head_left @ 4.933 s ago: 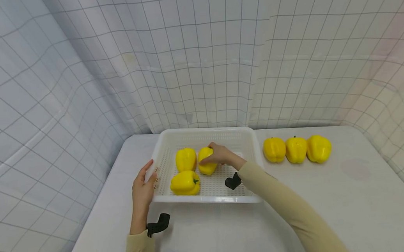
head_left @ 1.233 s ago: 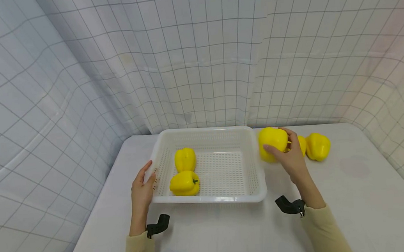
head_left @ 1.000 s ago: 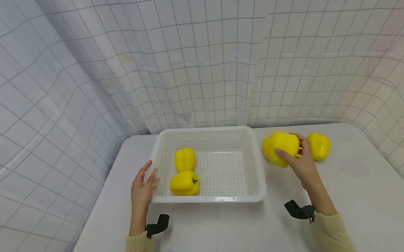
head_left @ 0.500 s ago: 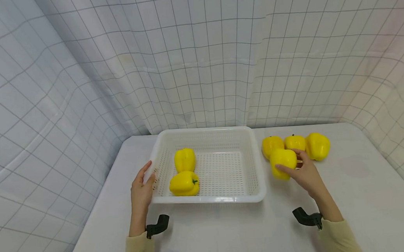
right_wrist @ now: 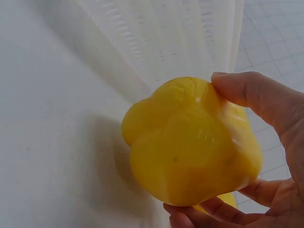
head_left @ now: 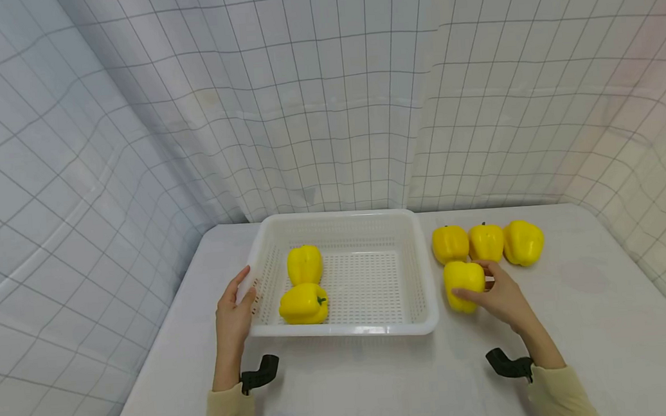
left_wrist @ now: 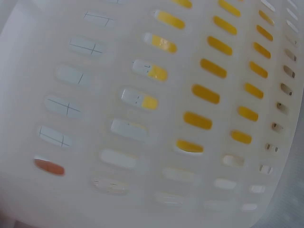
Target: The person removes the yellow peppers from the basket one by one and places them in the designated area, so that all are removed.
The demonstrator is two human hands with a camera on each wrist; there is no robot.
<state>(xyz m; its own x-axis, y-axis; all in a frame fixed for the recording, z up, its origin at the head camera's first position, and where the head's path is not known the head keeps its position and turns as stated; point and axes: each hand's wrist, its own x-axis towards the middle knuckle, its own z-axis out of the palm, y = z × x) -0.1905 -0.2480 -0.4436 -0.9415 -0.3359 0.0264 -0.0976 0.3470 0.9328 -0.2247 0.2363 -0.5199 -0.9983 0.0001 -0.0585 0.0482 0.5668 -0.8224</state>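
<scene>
Toward the right of the head view, my right hand [head_left: 498,296] grips a yellow bell pepper [head_left: 463,286] between thumb and fingers, just right of the white plastic basket [head_left: 341,330]. The right wrist view shows the lobed underside of this bell pepper [right_wrist: 190,142], thumb on one side and fingers on the other. My left hand [head_left: 234,318] rests against the outside of the basket's left wall, its thumb and fingers spread. The left wrist view is filled by the slotted basket wall [left_wrist: 85,118], with yellow showing through the slots.
Two yellow bell peppers, one upright [head_left: 305,265] and one on its side [head_left: 303,303], sit in the basket's left half. Three more, left [head_left: 450,243], middle [head_left: 486,241] and right [head_left: 523,243], form a row on the white table [head_left: 357,387]. A grid-patterned curtain [head_left: 326,105] stands behind.
My right hand has taken a bell pepper out of the basket, carried it right past the row, then brought it down and nearer on the table's right side. My left hand has stayed at the basket.
</scene>
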